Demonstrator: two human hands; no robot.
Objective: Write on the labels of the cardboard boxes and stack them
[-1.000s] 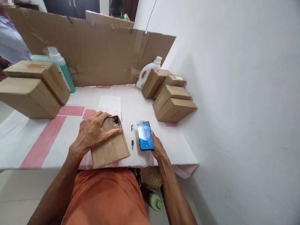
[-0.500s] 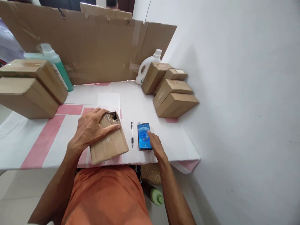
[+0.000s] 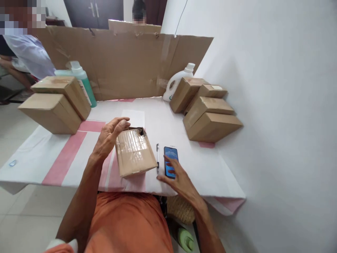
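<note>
A taped cardboard box sits near the table's front edge, with a torn dark hole at its far right corner. My left hand is at the box's far left corner, fingers stretched out and not wrapped round it; whether it touches the box I cannot tell. A pen lies just right of the box. Further right is a smartphone with a lit blue screen. Over its lower part hovers my right hand, fingers spread and thumb apart, partly hiding the screen.
Cardboard boxes stand at the left and right. Behind them are a green bottle and a white jug. A cardboard panel lines the back; a white wall rises at right. A person's sleeve shows far left.
My left hand has loosened from the box and shifted to its far left corner. The box now shows a shiny taped face. My right hand has moved from the phone's side to over its screen.
</note>
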